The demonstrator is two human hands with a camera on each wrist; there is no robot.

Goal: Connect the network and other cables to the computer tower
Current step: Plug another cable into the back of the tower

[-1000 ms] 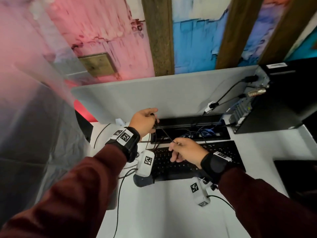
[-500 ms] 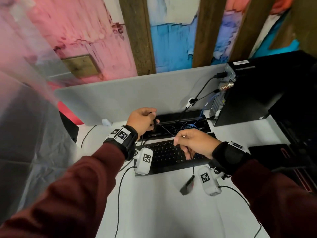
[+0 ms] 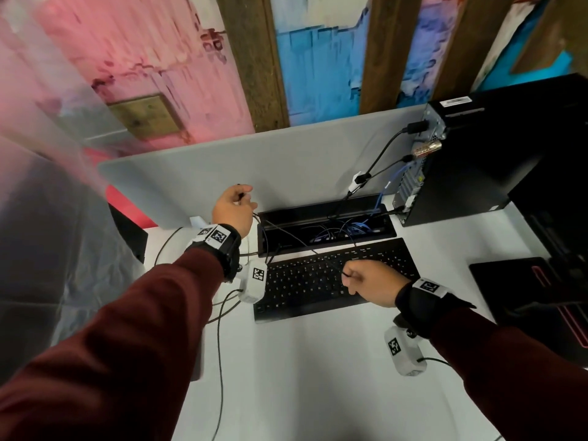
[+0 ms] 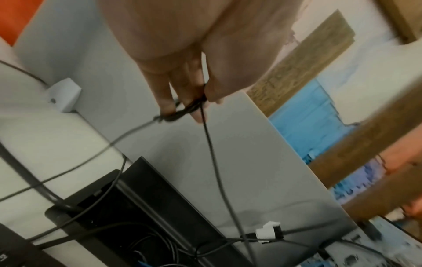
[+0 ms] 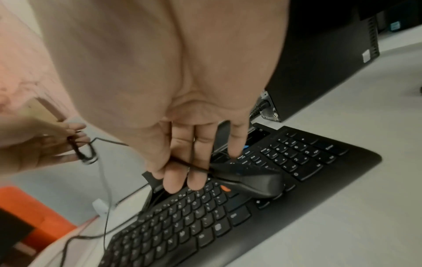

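Note:
The black computer tower [image 3: 493, 154] stands at the back right, its rear ports facing left with several cables plugged in. My left hand [image 3: 243, 198] is raised by the grey partition and pinches a small coil of thin black cable [image 4: 182, 110]; a metal USB plug [image 5: 89, 160] hangs from the coil. The cable [image 3: 296, 238] runs from there to my right hand [image 3: 345, 276], which pinches it over the keyboard [image 3: 305, 281]. In the right wrist view a black mouse [image 5: 258, 180] on that cable lies just past my fingertips [image 5: 173, 186] on the keys.
An open black cable tray [image 3: 318, 214] full of black and blue cables lies behind the keyboard. A blue network cable [image 3: 386, 186] runs from it to the tower. The grey partition [image 3: 254, 167] closes the back. A dark device [image 3: 525, 288] lies at the right.
My hands have drawn apart: the right one moved right and toward me over the keyboard, stretching the cable. The mouse that dangled below it half a second ago is now at the keys.

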